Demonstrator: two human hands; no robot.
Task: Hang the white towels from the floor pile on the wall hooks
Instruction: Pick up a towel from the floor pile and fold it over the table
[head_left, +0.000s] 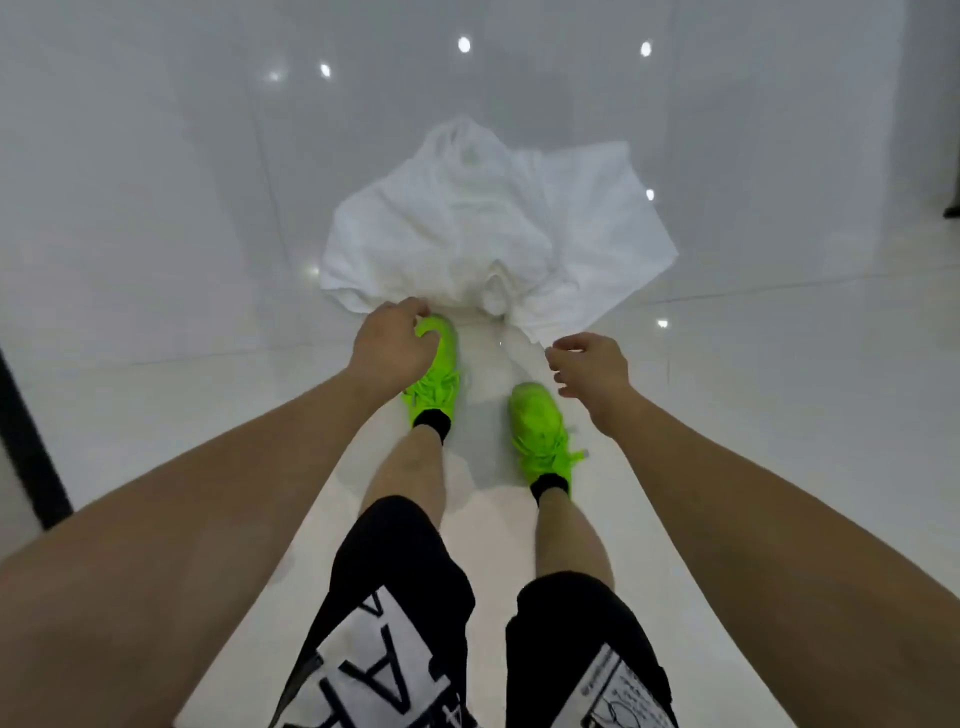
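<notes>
1. Nearest to the camera are the person's black shorts with white printed panels (395, 639); both bare forearms reach forward and down on either side of them.

2. Below the hands stand two bright neon-green sneakers with black socks (540, 441) on the glossy pale tiled floor (779, 389). The left shoe is partly covered by the left hand; the right shoe is just beside the right hand, on its inner side.

3. The left hand (389, 343) is seen from the back, with the fingers curled downward. Its fingertips are at the near edge of the towel pile, but the fingers are hidden behind the hand, so I cannot tell if they already pinch the cloth.

4. The right hand (589, 371) is half open, the fingers loosely bent and spread, and it has hold of nothing. The pointed near corner of the cloth lies just beside its fingertips, apparently not touching.

5. Beyond both hands lies the crumpled pile of white towels (483, 228) on the floor, spread wide, with a raised fold at its far side and a small bunched fold at the near middle, between the two hands.

6. Behind the pile the shiny floor reflects small round ceiling lights (464, 44). A dark vertical strip (31, 447) stands well to the left of the left hand.
</notes>
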